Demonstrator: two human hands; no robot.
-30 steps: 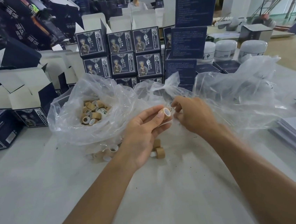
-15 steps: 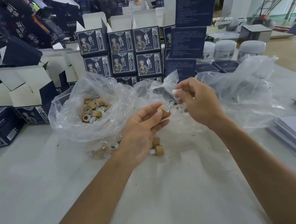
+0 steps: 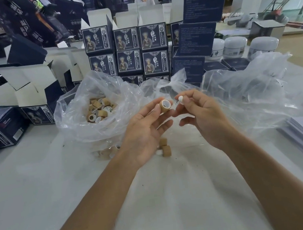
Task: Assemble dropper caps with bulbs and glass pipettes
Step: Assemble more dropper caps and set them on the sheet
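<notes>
Left of centre, a clear plastic bag holds loose tan caps. At centre, the left hand pinches one tan cap between thumb and fingertips, opening facing right. Just beside it, the right hand pinches a white bulb, apart from the cap.

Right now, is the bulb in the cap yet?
Out: right hand pinches the white bulb beside the cap in left hand.
</notes>
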